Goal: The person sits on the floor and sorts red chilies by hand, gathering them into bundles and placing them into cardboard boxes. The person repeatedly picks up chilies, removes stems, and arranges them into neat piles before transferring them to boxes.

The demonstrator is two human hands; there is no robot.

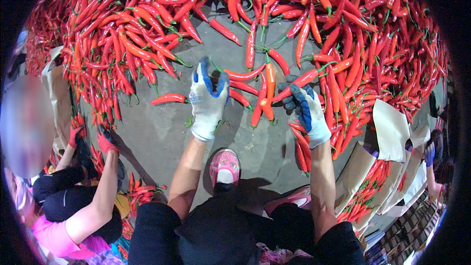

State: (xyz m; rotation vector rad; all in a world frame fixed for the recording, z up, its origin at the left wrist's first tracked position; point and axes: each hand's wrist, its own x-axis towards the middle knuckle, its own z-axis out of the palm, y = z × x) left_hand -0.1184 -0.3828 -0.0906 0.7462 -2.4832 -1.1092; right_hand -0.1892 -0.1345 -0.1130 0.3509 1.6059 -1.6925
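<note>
My left hand (pixel 209 97), in a white work glove with a blue coated palm, hovers over the grey floor (pixel 169 129). Its thumb and fingers are apart, with nothing between them. Beside its thumb lies a red chili pepper (pixel 244 75) with a green stem. My right hand (pixel 303 105), gloved the same way, grips a long red chili pepper (pixel 303 81), its stem pointing up and right. An orange chili pepper (pixel 270 81) and several red ones lie loose between the hands. Left of my left hand rests a single chili pepper (pixel 168 99).
A large heap of red chili peppers (pixel 110 44) curves around the front and both sides. Open paper bags (pixel 368 187) holding peppers stand at right. At left, a co-worker's red-gloved hand (pixel 106 141) is near peppers and another paper bag (pixel 59 95). My pink shoe (pixel 225 165) is on the floor.
</note>
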